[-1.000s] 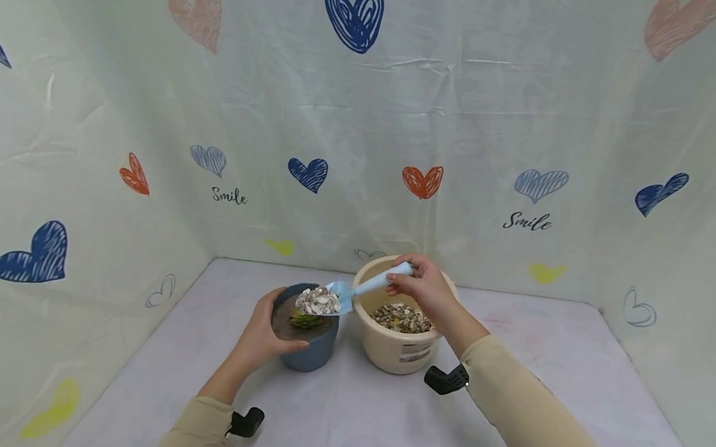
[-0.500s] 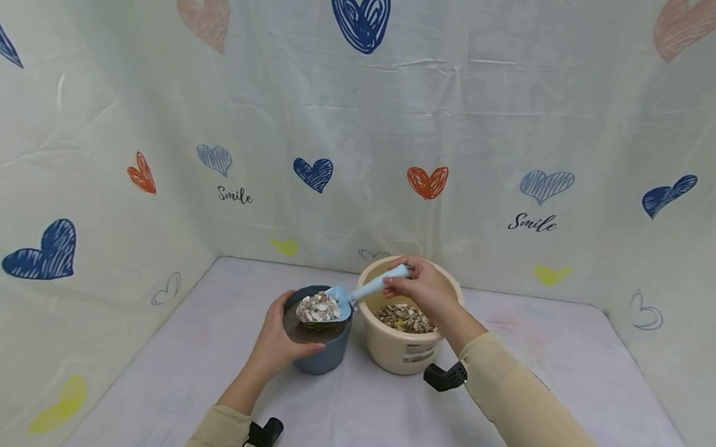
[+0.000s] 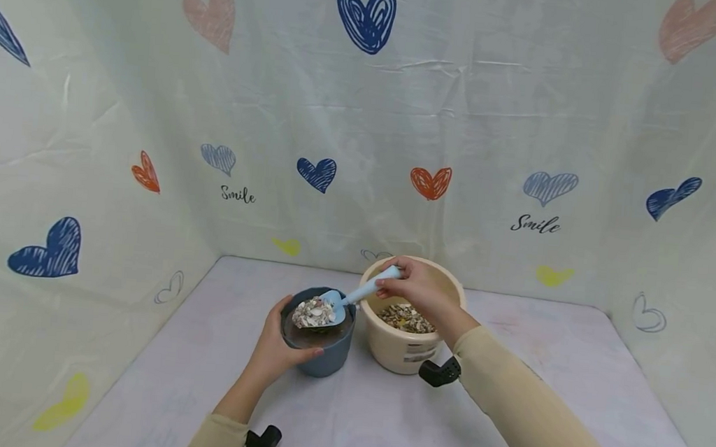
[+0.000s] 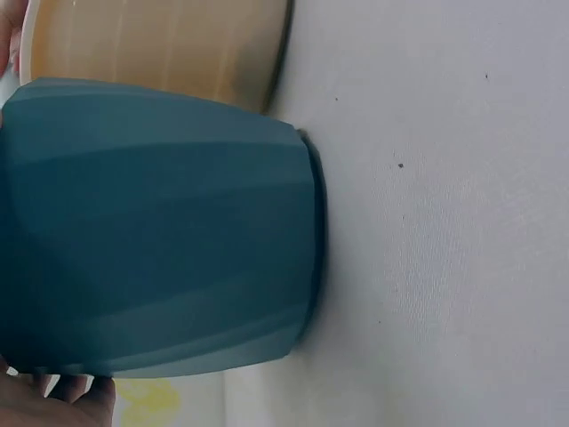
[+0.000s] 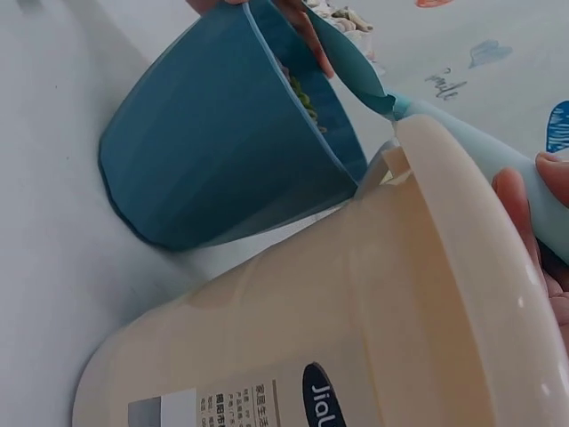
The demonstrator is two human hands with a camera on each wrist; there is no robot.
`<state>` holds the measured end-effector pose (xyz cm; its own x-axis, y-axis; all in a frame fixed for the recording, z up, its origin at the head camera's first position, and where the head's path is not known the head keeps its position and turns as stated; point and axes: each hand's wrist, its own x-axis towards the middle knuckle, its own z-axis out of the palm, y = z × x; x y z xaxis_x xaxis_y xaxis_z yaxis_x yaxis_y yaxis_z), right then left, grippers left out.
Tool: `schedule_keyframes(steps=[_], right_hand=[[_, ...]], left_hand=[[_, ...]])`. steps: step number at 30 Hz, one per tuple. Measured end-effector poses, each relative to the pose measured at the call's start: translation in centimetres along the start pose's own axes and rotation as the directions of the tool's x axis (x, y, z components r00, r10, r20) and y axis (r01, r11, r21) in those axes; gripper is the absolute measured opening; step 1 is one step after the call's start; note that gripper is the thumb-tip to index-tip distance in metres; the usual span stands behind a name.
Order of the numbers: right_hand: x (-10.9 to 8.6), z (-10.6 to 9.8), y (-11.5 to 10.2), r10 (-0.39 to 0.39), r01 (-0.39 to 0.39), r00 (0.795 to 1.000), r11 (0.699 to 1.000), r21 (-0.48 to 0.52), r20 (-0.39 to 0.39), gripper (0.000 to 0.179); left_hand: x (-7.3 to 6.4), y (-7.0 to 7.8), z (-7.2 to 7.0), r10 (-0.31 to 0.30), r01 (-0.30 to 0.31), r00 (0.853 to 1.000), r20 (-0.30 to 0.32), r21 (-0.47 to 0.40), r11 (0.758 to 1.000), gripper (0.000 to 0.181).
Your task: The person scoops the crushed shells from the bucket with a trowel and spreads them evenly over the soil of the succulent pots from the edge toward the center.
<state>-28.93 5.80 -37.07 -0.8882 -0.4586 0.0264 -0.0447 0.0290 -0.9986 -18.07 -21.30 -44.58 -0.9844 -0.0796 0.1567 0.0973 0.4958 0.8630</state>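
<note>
My left hand (image 3: 277, 347) grips the blue flower pot (image 3: 328, 361) by its left side, thumb along the near side and fingers behind. The pot stands on the table. In the right wrist view a bit of green plant (image 5: 304, 96) shows inside it. My right hand (image 3: 412, 287) holds a light blue scoop (image 3: 362, 292) by its handle. The scoop's blade, heaped with pale stone or shell chips (image 3: 313, 313), hangs over the pot's mouth and hides the plant in the head view.
A cream bucket (image 3: 386, 348) with more mixed chips (image 3: 406, 318) at its bottom stands right beside the pot, under my right hand. White sheets (image 3: 378, 127) printed with hearts close off the back and sides of the table (image 3: 342, 426).
The pot and left hand first shift right in the view, along with a slight view drift. The loaded scoop has since moved slightly left and lower over the pot.
</note>
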Motion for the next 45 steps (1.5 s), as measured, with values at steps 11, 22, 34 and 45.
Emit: schedule_keyframes(steps=[11,22,34,45], right_hand=[[0.3,0.6,-0.2,-0.025,0.026,0.999,1.0,-0.009,0.048,0.023],[0.6,1.3,0.2,-0.06,0.064,0.995,0.997,-0.046,0.086,0.025],[0.6,1.9,-0.1,-0.07,0.078,0.992,0.994,-0.077,0.105,0.022],[0.4,2.2,-0.3,-0.062,0.07,0.995,0.992,-0.106,0.077,0.024]], left_hand=[[-0.8,0.1,0.5,0.031,-0.032,0.999,-0.026,-0.038,0.999,0.108],[-0.8,-0.9,0.0,0.051,-0.045,0.997,0.048,-0.132,0.99,0.108],[2.4,-3.2,-3.2,0.078,0.012,0.928,0.365,-0.239,0.971,0.111],[4.5,-3.4,-4.1,0.171,-0.087,0.866,0.47,-0.196,0.977,0.111]])
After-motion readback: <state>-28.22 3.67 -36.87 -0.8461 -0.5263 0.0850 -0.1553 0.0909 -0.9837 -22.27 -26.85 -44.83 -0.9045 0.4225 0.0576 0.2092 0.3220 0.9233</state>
